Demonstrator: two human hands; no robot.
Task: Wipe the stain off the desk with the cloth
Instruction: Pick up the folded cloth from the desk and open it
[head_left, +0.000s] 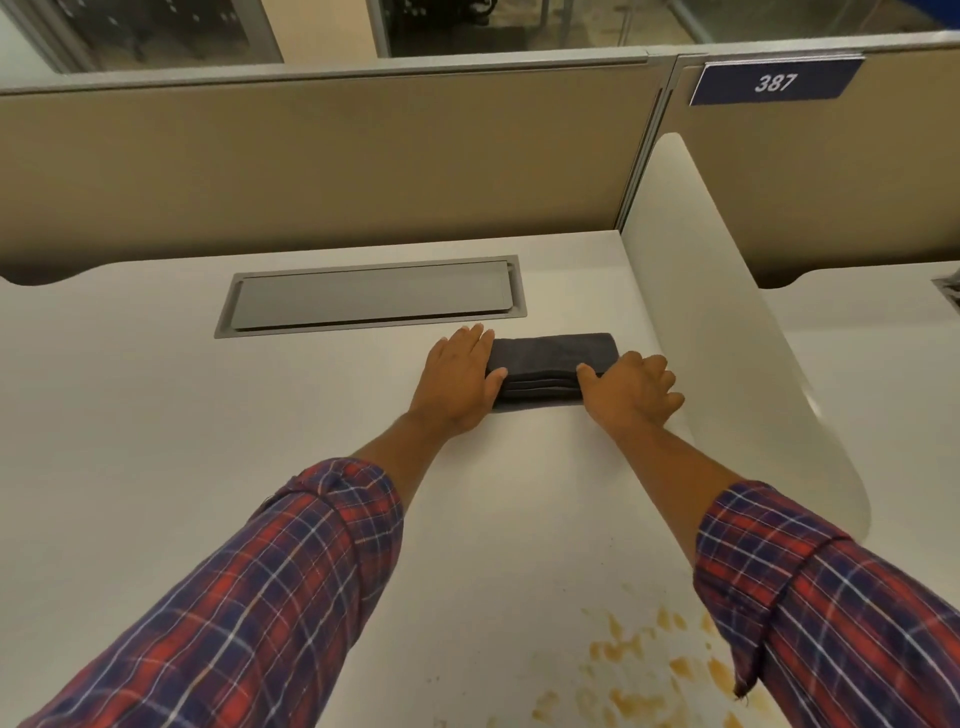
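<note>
A dark grey folded cloth (551, 364) lies flat on the white desk (156, 441), toward the far right. My left hand (460, 382) grips its left end, thumb on top. My right hand (631, 392) grips its right end, thumb over the near edge. An orange-brown stain (644, 670) of scattered splotches spreads over the desk near the front edge, partly hidden under my right plaid sleeve. Both arms stretch forward over the desk.
A grey recessed cable hatch (371, 296) sits in the desk just behind the cloth. A white curved side divider (727, 332) stands right beside my right hand. Tan partition panels (311, 166) wall off the back, one bearing a blue sign reading 387 (774, 82).
</note>
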